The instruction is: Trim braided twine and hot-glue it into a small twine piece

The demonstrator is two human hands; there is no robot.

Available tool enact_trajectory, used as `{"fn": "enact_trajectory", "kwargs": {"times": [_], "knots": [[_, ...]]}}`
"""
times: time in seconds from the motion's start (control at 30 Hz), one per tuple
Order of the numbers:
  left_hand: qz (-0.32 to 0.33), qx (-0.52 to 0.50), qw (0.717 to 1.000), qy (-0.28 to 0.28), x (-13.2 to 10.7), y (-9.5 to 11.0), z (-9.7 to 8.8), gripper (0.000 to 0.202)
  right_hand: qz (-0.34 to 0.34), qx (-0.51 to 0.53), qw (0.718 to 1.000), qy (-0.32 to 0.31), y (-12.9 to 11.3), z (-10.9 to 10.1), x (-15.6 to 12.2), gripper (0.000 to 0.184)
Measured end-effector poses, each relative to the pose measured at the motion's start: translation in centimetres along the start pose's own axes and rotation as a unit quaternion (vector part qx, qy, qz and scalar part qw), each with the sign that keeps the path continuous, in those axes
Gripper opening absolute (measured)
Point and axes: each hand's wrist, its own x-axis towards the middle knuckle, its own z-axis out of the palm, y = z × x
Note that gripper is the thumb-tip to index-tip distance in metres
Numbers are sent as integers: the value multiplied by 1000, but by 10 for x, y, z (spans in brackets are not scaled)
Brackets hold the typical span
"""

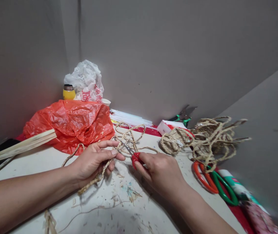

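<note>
My left hand point(93, 161) is closed round a thin braided straw rope point(90, 186), its tail hanging below the palm and the thumb near the index finger. The rope's loose coils point(130, 134) lie on the table just beyond my fingers. In my right hand point(162, 169) is a small pair of scissors point(135, 158) with red handles, its blades pointing up and left towards the rope by my left fingertips. Whether the blades touch the rope I cannot tell.
A red plastic bag point(75, 122) lies back left, with pale flat strips point(21, 146) before it. Behind stand a white bag point(87, 78) and a yellow jar point(69, 93). At right are rope bundles point(175, 141), orange point(203, 178) and green point(223, 188) handles. Fibre scraps litter the table point(100, 214).
</note>
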Motion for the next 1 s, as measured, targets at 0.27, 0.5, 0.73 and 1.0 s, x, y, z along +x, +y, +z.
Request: {"fn": "enact_trajectory", "kwargs": {"times": [0.27, 0.5, 0.73, 1.0], "knots": [[-5, -6, 1000, -6, 0, 0, 1, 27, 21, 14, 999, -21, -7, -4, 2, 21], [-14, -16, 1000, 4, 1, 3, 1, 21, -11, -5, 1000, -22, -3, 1, 1, 26], [-18, -28, 999, -7, 1, 1, -1, 19, -22, 7, 1000, -7, -1, 3, 0, 30], [-25, -8, 999, -40, 2, 1, -1, 9, -18, 14, 1000, -3, 0, 2, 0, 32]]}}
